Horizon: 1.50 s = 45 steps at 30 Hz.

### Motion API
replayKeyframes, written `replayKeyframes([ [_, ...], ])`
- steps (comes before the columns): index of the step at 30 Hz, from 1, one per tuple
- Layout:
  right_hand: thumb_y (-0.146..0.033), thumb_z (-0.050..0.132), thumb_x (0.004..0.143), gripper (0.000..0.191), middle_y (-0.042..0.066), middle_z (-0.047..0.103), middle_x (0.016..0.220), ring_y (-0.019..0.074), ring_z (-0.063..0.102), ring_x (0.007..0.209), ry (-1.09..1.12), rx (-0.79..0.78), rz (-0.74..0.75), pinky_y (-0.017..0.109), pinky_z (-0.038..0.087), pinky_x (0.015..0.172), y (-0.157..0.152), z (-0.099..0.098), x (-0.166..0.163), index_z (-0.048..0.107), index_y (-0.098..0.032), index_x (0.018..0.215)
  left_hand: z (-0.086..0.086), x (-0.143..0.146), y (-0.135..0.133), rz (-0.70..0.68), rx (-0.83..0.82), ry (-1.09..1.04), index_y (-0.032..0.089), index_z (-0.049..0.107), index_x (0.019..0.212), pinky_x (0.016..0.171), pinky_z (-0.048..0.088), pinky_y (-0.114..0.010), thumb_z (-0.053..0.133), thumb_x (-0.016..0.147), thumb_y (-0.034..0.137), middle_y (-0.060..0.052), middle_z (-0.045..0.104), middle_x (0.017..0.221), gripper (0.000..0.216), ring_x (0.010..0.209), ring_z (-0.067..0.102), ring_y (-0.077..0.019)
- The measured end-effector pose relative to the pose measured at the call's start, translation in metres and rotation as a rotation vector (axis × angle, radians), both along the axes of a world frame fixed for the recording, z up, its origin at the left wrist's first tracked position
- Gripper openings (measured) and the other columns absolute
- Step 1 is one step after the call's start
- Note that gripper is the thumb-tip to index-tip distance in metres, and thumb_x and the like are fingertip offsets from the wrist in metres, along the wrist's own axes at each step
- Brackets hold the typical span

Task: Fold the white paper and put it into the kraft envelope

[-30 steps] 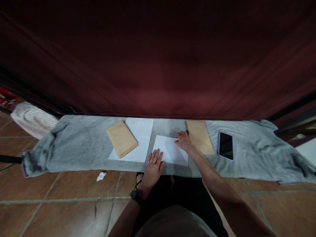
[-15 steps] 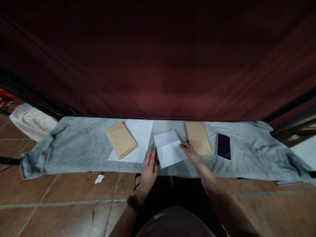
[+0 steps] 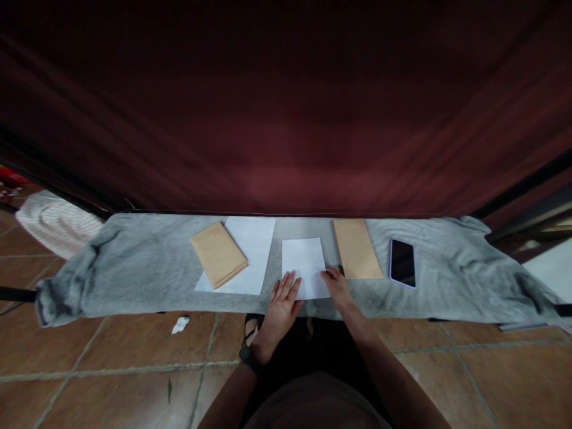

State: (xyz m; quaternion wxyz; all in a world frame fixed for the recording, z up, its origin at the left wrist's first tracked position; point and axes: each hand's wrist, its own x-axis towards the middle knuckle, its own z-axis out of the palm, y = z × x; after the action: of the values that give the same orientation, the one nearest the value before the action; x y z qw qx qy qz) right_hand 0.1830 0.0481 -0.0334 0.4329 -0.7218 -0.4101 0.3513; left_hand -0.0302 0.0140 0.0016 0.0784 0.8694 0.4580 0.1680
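Gray cloth (image 3: 147,265), spread across the whole width, wrinkled toward both ends. Possible fault: rumpling beneath the paper, from loose fabric.

Brown envelopes (image 3: 218,255), apparently stacked, aslant, partly over a large white sheet (image 3: 257,241). Possible fault: sliding off, if nudged.

Large white sheet, flat, partly covered by the above. Possible fault: dragging askew, if brushed by the neighboring fingers.

Left hand (image 3: 279,311), palm down, fingers nearly straight and slightly apart, on the lower left of a small white sheet (image 3: 304,256); nothing pinched. Possible fault: loss of hold, from pressure too light at one corner only.

Small white sheet, flat on the gray cloth, between the large white sheet and a flat brown envelope (image 3: 357,250). Cannot tell whether single or folded in layers. Possible fault: twisting or a stray crease, from uneven pull between both hands.

Right hand (image 3: 338,290), fingers curled at the small sheet's right edge. Cannot tell whether pinching or merely touching. Possible fault: a bent edge, from pushing inward.

Flat brown envelope, just beside the right hand. Possible fault: displacement by the knuckles.

Phone (image 3: 403,263), dark screen upward, apart from both hands. Little risk, barring a wide sweep.
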Motion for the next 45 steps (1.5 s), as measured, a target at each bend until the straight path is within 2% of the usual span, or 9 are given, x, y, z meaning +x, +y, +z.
replayKeyframes([
  [11, -0.019, 0.053, 0.087, 0.043, 0.006, 0.075, 0.108, 0.0219, 0.073, 0.094, -0.190, 0.009, 0.112, 0.031, 0.056, 0.084, -0.015, 0.016, -0.008, 0.059, -0.025, 0.129, 0.003, -0.003, -0.004, -0.004, 0.027, 0.079, 0.018, 0.046, 0.148, 0.121, 0.037, -0.050, 0.044, 0.103, 0.030, -0.011, 0.045, 0.157, 0.047, 0.148, 0.038, -0.0254],
  [15, -0.021, 0.048, 0.095, 0.047, 0.015, 0.072, 0.118, 0.0263, 0.071, 0.098, -0.571, -0.004, 0.153, 0.037, 0.057, 0.085, -0.032, 0.027, -0.006, 0.051, -0.017, 0.142, 0.003, -0.003, -0.007, 0.019, 0.034, 0.091, 0.014, 0.042, 0.151, 0.122, 0.035, -0.049, 0.044, 0.103, 0.030, -0.013, 0.042, 0.159, 0.050, 0.149, 0.035, -0.0253],
  [18, -0.023, 0.041, 0.100, 0.044, 0.018, 0.067, 0.129, 0.0286, 0.066, 0.114, -0.775, 0.107, 0.237, 0.042, 0.055, 0.094, -0.046, 0.034, -0.014, 0.053, -0.014, 0.142, 0.003, 0.004, -0.007, 0.043, 0.043, 0.074, 0.013, 0.040, 0.152, 0.123, 0.033, -0.049, 0.040, 0.104, 0.027, -0.013, 0.042, 0.159, 0.050, 0.150, 0.034, -0.0246],
  [23, -0.026, 0.034, 0.106, 0.049, 0.011, 0.051, 0.153, 0.0224, 0.046, 0.142, -0.798, 0.303, 0.500, 0.045, 0.038, 0.119, -0.063, 0.031, -0.038, 0.041, -0.018, 0.154, 0.000, 0.021, -0.006, -0.027, 0.026, 0.062, 0.013, 0.031, 0.157, 0.125, 0.029, -0.049, 0.034, 0.101, 0.017, -0.012, 0.037, 0.162, 0.056, 0.153, 0.026, -0.0230],
  [27, -0.033, 0.039, 0.106, 0.056, 0.009, 0.042, 0.159, 0.0234, 0.040, 0.147, -0.838, 0.300, 0.518, 0.047, 0.030, 0.123, -0.071, 0.023, -0.035, 0.030, -0.021, 0.159, -0.003, 0.020, -0.008, -0.006, 0.009, 0.054, 0.013, 0.027, 0.159, 0.124, 0.030, -0.048, 0.036, 0.100, 0.018, -0.013, 0.035, 0.163, 0.059, 0.153, 0.026, -0.0233],
  [34, -0.035, 0.045, 0.105, 0.060, 0.010, 0.041, 0.159, 0.0264, 0.043, 0.145, -0.876, 0.298, 0.493, 0.050, 0.027, 0.125, -0.083, 0.018, -0.006, 0.028, -0.019, 0.160, -0.007, -0.002, -0.008, 0.127, -0.006, -0.009, 0.013, 0.032, 0.157, 0.122, 0.034, -0.049, 0.041, 0.103, 0.032, -0.016, 0.041, 0.159, 0.058, 0.150, 0.034, -0.0269],
  [40, -0.036, 0.041, 0.106, 0.058, 0.011, 0.040, 0.159, 0.0271, 0.042, 0.146, -0.897, 0.269, 0.456, 0.050, 0.027, 0.125, -0.086, 0.016, -0.003, 0.030, -0.018, 0.159, -0.006, -0.005, 0.019, 0.265, -0.170, -0.344, 0.017, 0.053, 0.143, 0.117, 0.041, -0.049, 0.044, 0.100, 0.028, -0.015, 0.054, 0.150, 0.046, 0.139, 0.050, -0.0276],
  [43, -0.036, 0.041, 0.106, 0.057, 0.011, 0.042, 0.158, 0.0277, 0.043, 0.145, -0.896, 0.281, 0.444, 0.051, 0.027, 0.124, -0.085, 0.015, -0.004, 0.032, -0.017, 0.159, -0.003, 0.002, 0.047, 0.458, -0.349, -0.666, 0.017, 0.065, 0.128, 0.110, 0.046, -0.046, 0.057, 0.092, 0.026, -0.014, 0.067, 0.133, 0.038, 0.127, 0.060, -0.0277],
  [45, -0.035, 0.042, 0.106, 0.057, 0.011, 0.043, 0.158, 0.0275, 0.044, 0.144, -0.887, 0.291, 0.439, 0.050, 0.028, 0.124, -0.085, 0.015, -0.004, 0.032, -0.018, 0.159, 0.000, 0.007, 0.067, 0.644, -0.497, -0.893, 0.018, 0.071, 0.111, 0.099, 0.051, -0.042, 0.069, 0.082, 0.025, -0.010, 0.075, 0.108, 0.030, 0.107, 0.069, -0.0254],
])
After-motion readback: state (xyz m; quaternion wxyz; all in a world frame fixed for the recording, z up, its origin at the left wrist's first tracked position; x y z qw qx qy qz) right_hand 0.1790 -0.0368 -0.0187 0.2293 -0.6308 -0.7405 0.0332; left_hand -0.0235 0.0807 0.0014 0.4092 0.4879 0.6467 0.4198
